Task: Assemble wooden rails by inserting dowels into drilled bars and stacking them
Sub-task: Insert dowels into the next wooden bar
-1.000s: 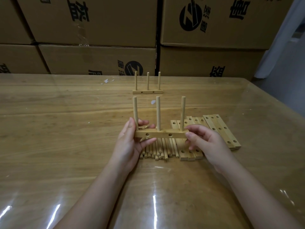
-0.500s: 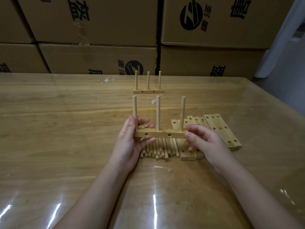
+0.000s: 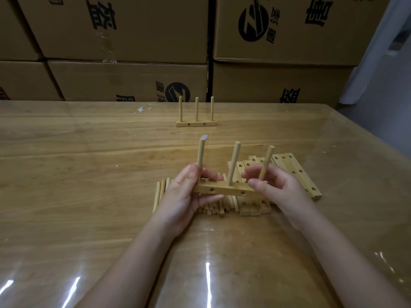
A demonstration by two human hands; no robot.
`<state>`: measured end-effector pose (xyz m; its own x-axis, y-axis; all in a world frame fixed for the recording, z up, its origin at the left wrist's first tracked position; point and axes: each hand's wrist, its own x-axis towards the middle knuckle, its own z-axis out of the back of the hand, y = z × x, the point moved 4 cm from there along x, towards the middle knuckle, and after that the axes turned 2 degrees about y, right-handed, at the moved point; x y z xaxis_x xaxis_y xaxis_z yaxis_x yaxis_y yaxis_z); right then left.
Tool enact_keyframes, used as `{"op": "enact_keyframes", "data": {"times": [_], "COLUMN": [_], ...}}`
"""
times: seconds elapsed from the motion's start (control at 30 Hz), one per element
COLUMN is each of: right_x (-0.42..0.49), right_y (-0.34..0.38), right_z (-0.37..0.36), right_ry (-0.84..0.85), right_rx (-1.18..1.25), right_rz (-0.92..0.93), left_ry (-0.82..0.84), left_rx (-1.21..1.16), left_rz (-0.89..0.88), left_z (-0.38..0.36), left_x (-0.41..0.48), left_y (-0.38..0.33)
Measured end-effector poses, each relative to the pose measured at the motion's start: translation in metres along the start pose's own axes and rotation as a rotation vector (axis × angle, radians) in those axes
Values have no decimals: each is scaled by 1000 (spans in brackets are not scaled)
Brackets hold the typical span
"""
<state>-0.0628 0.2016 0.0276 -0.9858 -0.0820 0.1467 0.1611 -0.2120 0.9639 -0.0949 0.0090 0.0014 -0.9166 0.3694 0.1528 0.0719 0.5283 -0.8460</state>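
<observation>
The drilled bar (image 3: 224, 189) with three dowels (image 3: 232, 166) standing in it is held above the worktop (image 3: 77, 165), tilted slightly. The left hand (image 3: 184, 196) has its grip pinching the bar's left end; the right hand (image 3: 275, 192) pinches the right end beside the third dowel. This rail looks assembled. One finished rail (image 3: 196, 123) stands upright farther back, well apart. Much seems left: loose dowels (image 3: 162, 192) lie beneath the hands and spare drilled bars (image 3: 295, 172) just to the right. Bare worktop opens between the two rails and to the left; the right edge sits well beyond the bars.
</observation>
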Motion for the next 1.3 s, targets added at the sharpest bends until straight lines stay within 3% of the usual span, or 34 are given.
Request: {"op": "enact_keyframes", "data": {"times": [0.6,1.1,1.3], "right_x": [1,4,3], "right_y": [3,-2,-8], "right_z": [-2,-2,15], "right_ry": [32,15,84], "right_rx": [15,7,-17], "right_rz": [36,49,-50], "left_ry": [154,110,49], "left_rx": [-61,-77,-168], "left_rz": [89,92,28], "left_z": [-16,-14,-1], "left_x": [-3,-3,0], "left_y": [9,8,1]}}
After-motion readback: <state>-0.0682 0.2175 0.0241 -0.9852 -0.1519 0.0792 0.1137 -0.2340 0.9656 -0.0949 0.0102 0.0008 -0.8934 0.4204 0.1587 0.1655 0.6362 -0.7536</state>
